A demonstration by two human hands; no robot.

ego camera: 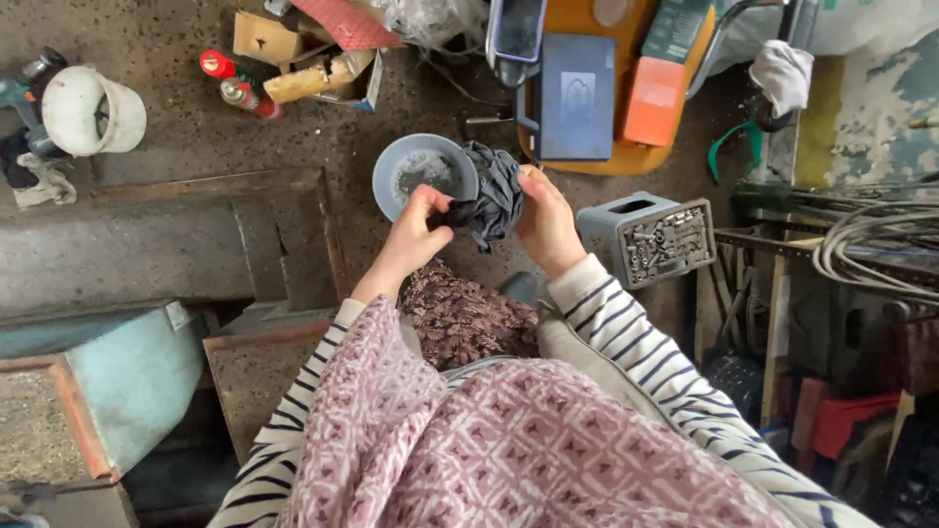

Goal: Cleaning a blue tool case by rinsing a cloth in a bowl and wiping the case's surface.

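Both my hands hold a crumpled dark grey cloth (494,196) above the floor. My left hand (415,232) pinches its left edge with the fingertips. My right hand (546,223) wraps around its right side. Just behind the cloth stands a grey-blue round bowl (395,176) with some wet residue inside. My sleeves are striped white and dark, and a pink patterned scarf hangs over my chest.
A grey box of sockets (655,237) sits right of my hands. A blue case (577,96) and an orange box (653,101) lie on an orange tray behind. Spray cans (240,88), a white bucket (93,110), metal frames (196,244) and coiled cables (871,244) surround me.
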